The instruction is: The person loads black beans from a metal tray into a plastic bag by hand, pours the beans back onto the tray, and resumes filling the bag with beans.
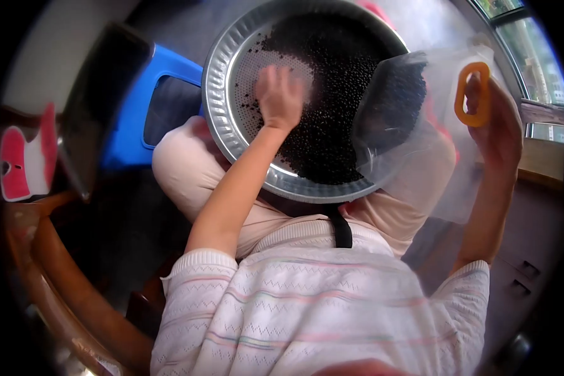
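Note:
My left hand (pixel 281 94) is over the perforated bottom of a round metal sieve pan (pixel 216 81), slightly blurred. Its fingers look stretched out and somewhat apart, and I see nothing held in them. Small black beans (pixel 332 94) cover most of the pan to the right of this hand. My right hand (pixel 501 122) is closed round the orange handle (pixel 462 94) of a clear plastic bag (pixel 442 169). The bag hangs over the pan's right side, and black beans show through it; whether some are inside it I cannot tell.
The pan rests across my crossed legs (pixel 185 166). A blue plastic stool (pixel 125 138) stands to the left, with a pink and white object (pixel 28 160) farther out. Curved wooden furniture (pixel 75 282) is at lower left. A window (pixel 532 56) is at upper right.

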`<state>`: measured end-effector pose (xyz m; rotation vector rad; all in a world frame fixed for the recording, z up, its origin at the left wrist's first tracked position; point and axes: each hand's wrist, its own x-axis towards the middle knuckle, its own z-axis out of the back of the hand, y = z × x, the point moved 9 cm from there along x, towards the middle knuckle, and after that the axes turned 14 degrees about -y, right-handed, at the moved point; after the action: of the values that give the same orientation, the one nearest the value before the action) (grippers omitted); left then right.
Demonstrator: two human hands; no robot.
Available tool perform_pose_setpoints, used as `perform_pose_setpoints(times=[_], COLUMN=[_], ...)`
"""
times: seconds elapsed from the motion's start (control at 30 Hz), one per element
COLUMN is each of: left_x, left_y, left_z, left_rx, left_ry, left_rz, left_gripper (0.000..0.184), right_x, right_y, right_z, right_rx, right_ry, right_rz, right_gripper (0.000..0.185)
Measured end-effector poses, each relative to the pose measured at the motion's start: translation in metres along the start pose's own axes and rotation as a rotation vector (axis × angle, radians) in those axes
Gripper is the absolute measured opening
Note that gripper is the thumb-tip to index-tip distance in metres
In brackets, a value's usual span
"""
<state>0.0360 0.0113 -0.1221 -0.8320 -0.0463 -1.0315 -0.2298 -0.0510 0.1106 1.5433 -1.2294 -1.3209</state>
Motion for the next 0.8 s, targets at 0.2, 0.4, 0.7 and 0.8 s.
perform_pose_setpoints(times=[0.2, 0.4, 0.7, 0.8], left_x=[-0.024, -0.07, 0.033, 0.053], left_y=[-0.023, -0.084, 0.045, 0.028], left_z=[-0.021, -0.073, -0.002, 0.018], left_rx=[0.059, -0.149, -0.563, -0.784], left_ry=[0.031, 0.209, 0.147, 0.232], left_rz=[-0.043, -0.29, 0.355, 0.496], left_gripper=[0.054, 0.065, 0.035, 0.037], right_x=[0.012, 0.004, 0.001, -0.007], right_y=[0.0, 0.009, -0.033, -0.065], right_z=[-0.011, -0.048, -0.121, -0.144], right_rx=[0.002, 0.156, 0.052, -0.066], right_ry=[0.391, 0.552, 0.824, 0.628], right_rz=[-0.048, -0.065, -0.113, -0.011], right_gripper=[0.03, 0.031, 0.033, 0.028])
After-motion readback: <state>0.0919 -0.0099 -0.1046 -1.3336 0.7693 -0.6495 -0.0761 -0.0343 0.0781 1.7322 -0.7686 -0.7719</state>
